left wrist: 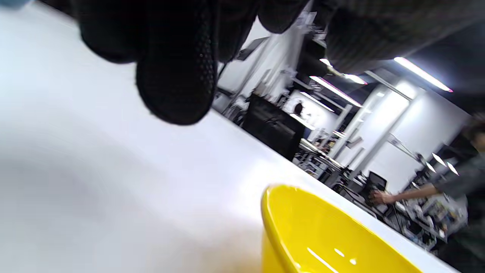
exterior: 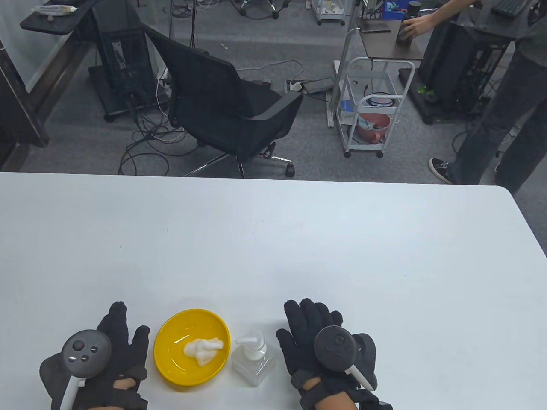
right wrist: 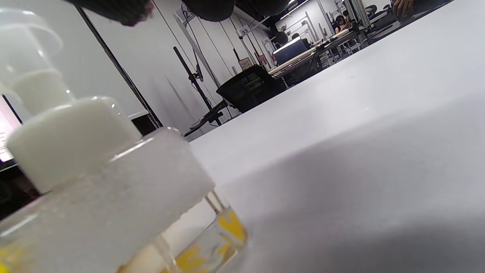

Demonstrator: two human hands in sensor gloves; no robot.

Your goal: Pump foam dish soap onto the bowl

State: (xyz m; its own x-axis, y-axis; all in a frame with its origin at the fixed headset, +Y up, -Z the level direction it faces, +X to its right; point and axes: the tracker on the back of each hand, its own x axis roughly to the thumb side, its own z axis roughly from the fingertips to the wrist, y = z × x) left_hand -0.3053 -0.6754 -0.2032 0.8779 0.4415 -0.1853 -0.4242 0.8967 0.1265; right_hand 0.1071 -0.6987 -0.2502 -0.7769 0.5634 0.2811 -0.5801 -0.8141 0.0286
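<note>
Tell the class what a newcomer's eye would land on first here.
The yellow bowl stands out near the front edge of the white table, with a white dollop of foam inside. Just right of it stands the clear foam soap pump bottle, and the gloved left hand and right hand flank the pair, touching neither.

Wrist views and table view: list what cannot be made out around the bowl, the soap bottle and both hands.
- Foam in the yellow bowl: left wrist view, cut off by the bottom edge.
- Pump nozzle of the foam soap bottle: right wrist view, cut off at the left edge, too close and blurred.
- Left hand and right hand palms: table view, hidden under the hands, so table contact is unclear.
- Soap level: hazy in both views.
</note>
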